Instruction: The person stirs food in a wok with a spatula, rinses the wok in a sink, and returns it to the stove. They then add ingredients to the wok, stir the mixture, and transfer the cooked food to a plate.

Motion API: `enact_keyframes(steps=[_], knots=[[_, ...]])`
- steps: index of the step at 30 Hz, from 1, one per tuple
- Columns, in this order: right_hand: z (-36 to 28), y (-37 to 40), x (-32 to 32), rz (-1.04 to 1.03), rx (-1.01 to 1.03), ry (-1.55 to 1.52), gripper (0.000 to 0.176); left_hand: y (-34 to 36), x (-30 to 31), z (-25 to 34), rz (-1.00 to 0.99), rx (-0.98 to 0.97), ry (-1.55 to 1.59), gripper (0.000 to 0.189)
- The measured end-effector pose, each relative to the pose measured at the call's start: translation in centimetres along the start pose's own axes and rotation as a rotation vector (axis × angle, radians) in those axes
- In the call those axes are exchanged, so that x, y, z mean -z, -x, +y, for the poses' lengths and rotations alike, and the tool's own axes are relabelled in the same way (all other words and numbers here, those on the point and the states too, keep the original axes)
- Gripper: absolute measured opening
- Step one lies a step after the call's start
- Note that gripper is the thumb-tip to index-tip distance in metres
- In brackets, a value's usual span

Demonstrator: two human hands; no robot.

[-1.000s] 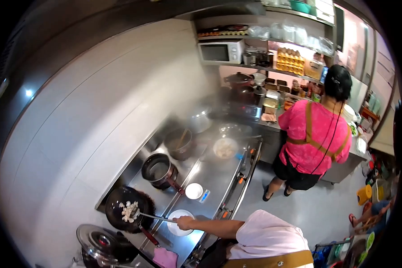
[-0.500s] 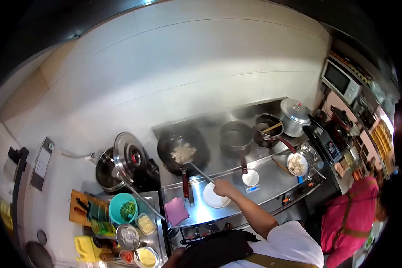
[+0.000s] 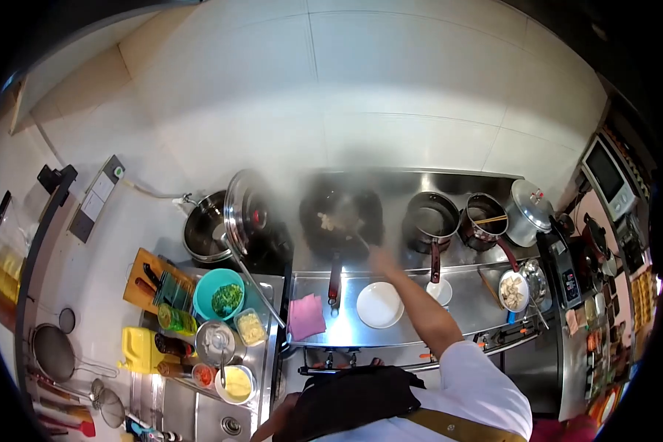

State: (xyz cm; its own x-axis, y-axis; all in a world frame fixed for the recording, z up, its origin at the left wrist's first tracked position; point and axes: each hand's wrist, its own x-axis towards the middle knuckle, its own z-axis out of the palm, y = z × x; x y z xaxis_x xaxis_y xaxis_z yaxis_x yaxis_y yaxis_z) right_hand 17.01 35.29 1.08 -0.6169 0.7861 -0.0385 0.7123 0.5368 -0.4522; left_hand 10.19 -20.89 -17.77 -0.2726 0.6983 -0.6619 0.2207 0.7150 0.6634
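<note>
Right hand [image 3: 381, 259] is seen stretched out over the steel counter [image 3: 420, 328], closed on the handle of a spatula [image 3: 359, 239] whose blade is laid among pale food pieces in the dark wok [image 3: 318, 234]. The wok is set between a large pot [image 3: 202, 237] and 2 saucepans [image 3: 427, 217]. A white plate [image 3: 379, 304] is noted just beside the forearm. Left hand is out of frame.

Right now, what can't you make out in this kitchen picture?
Head view:
1. Food in the wok: veiled by steam.
2. Right hand: motion-blurred, grip on the utensil unclear.
3. Left hand: cut off by the bottom edge.
4. Bowl at the right: contents too small.
</note>
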Motion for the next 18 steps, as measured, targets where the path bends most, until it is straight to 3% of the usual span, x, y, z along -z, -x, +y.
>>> enact_keyframes(steps=[4,6,7,9,11,13,16,18], knots=[[-0.7,4.1,8.4,-0.166,-0.034,0.152,0.026,-0.2,-0.7,-1.4,-0.030,-0.048,-0.011,0.031],[-2.8,6.9,13.5,-0.198,-0.040,0.224,0.026,-0.2,-0.6,-1.9,-0.021,-0.226,-0.416,0.036],[-3.2,7.4,14.8,-0.219,-0.040,0.272,0.026,-0.3,-0.9,-2.0,-0.017,-0.135,-0.313,0.036],[-2.7,7.4,14.4,-0.226,-0.011,0.305,0.026,0.9,-0.7,-0.4,-0.015,0.045,-0.110,0.038],[-3.6,7.1,14.1,-0.263,0.038,0.342,0.026,0.7,-0.9,-0.7,-0.036,0.009,-0.180,0.038],[-2.7,5.6,10.9,-0.160,-0.013,0.243,0.026,-0.4,-1.5,-2.2,0.001,-0.066,-0.304,0.036],[-2.5,3.2,7.7,-0.044,-0.044,0.137,0.026,1.3,-0.5,0.0,-0.016,0.070,0.040,0.031],[-2.1,1.8,5.3,0.010,-0.007,0.106,0.026,0.3,-0.5,-1.6,-0.031,0.127,0.006,0.028]])
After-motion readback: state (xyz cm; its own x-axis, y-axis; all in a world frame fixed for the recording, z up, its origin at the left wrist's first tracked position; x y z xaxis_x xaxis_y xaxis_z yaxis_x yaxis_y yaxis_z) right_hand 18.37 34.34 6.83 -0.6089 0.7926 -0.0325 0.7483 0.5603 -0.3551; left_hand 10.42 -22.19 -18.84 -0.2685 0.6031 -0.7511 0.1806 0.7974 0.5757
